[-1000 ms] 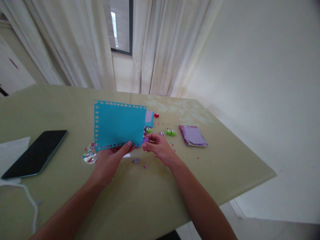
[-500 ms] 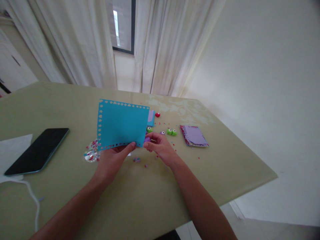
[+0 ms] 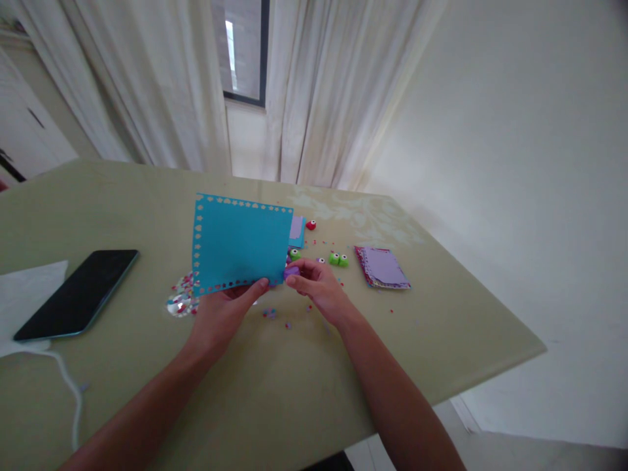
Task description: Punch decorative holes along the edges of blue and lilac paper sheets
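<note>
Both grips are pinching: the left hand [image 3: 220, 317] is holding a blue sheet [image 3: 243, 242] by its bottom edge, thumb on the near face and the other fingers mostly hiding behind it. The right hand [image 3: 318, 288] is squeezing a small purple object [image 3: 292, 271] between thumb and fingers at the sheet's lower right corner; whether the paper is sitting inside it, one cannot tell. The sheet is standing tilted up above the desk [image 3: 275, 392], its cut-out shapes lining the top, left and bottom edges. Gripping low and near the middle is probably steadying the paper while leaving its plain right edge free for the other hand.

Green pieces with eye-like dots [image 3: 338, 259] and a red piece [image 3: 311, 224] are lying beyond the right hand, seemingly placed within easy reach. A stack of papers [image 3: 385, 267] is resting farther right, perhaps set apart to avoid the loose paper bits [image 3: 269, 313]. On the left, a dark tablet-like device [image 3: 81, 294] is lying partly over a white sheet [image 3: 34, 281], well apart from both hands.
</note>
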### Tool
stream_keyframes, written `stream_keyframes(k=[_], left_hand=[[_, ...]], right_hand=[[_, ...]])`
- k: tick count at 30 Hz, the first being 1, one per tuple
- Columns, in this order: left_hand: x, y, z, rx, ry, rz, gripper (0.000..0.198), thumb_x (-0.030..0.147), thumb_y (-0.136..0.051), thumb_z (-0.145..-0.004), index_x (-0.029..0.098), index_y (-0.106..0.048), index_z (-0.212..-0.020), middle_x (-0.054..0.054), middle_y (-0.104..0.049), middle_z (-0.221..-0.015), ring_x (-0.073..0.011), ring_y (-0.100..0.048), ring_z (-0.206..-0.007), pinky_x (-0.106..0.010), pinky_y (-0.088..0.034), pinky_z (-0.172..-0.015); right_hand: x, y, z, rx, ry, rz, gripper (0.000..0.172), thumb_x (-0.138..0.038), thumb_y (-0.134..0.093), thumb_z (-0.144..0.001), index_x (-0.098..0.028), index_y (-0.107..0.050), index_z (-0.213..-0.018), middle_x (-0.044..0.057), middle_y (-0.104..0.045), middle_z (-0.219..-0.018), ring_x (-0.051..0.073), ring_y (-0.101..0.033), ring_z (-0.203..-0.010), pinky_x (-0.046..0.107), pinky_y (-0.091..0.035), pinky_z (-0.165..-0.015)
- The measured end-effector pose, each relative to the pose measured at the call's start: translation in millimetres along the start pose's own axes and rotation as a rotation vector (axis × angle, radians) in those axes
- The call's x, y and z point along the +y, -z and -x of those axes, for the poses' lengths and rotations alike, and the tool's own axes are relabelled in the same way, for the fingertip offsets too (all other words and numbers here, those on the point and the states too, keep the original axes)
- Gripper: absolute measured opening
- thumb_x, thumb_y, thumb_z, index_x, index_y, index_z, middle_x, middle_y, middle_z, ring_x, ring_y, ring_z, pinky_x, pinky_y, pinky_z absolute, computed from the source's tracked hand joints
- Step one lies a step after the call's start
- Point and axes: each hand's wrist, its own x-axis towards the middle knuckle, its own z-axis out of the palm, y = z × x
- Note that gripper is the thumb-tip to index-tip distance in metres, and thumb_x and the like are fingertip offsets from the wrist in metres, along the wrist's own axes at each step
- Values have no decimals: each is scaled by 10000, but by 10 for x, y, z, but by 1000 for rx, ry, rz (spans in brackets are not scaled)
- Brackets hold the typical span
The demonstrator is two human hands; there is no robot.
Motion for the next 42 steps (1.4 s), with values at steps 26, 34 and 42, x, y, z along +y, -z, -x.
stream_keyframes(k=[26,34,42], left_hand=[[-22,1,-10,22,-16,-1,397,583,-884,-728,226,-873,-903,-103,-863,-966,-392,-808,-939,-519,-629,-927],[-43,11,-13,26,-25,-44,403,595,-864,-738,226,-866,-902,-104,-860,-939,-405,-807,-958,-522,-626,-940],[-120,-4,-50,-29,-42,-95,428,602,-819,-773,220,-851,-964,-99,-865,-1020,-384,-805,-1037,-530,-596,-1033]], right_hand=[[6,-3,-2,22,5,18,483,-530,-981,-658,-210,-773,-953,16,-711,-858,173,-635,-801,301,-487,-719],[13,-4,-8,5,12,20,478,-524,-984,-663,-216,-768,-957,16,-723,-861,187,-658,-820,323,-513,-765],[33,-19,-23,30,3,6,491,-473,-1025,-598,-216,-732,-897,-8,-700,-823,159,-623,-755,312,-510,-750]])
